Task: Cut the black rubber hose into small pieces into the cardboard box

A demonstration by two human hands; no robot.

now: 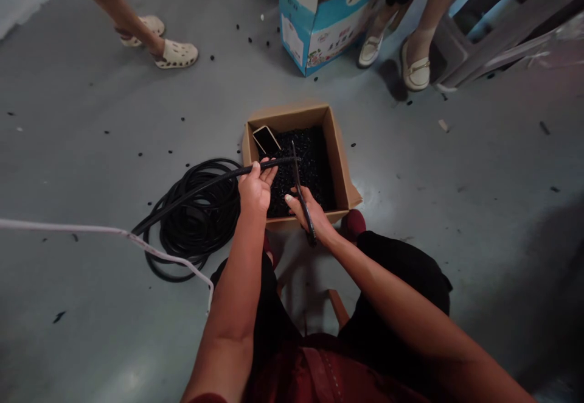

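My left hand (255,187) is closed round a black ribbed hose (214,181) near its free end, holding that end over a brown cardboard box (341,165). The hose runs back left to a coil (191,220) lying on the floor. My right hand (308,211) grips black scissors (298,178), whose blades point up toward the hose end. The box is filled with small black cut pieces (314,165). A phone (266,139) leans in the box's far left corner.
A blue and white carton (319,19) stands beyond the box. Two other people's legs and pale shoes (176,55) (415,68) are at the top. A white cord (114,232) crosses the grey floor at left. Black bits are scattered about.
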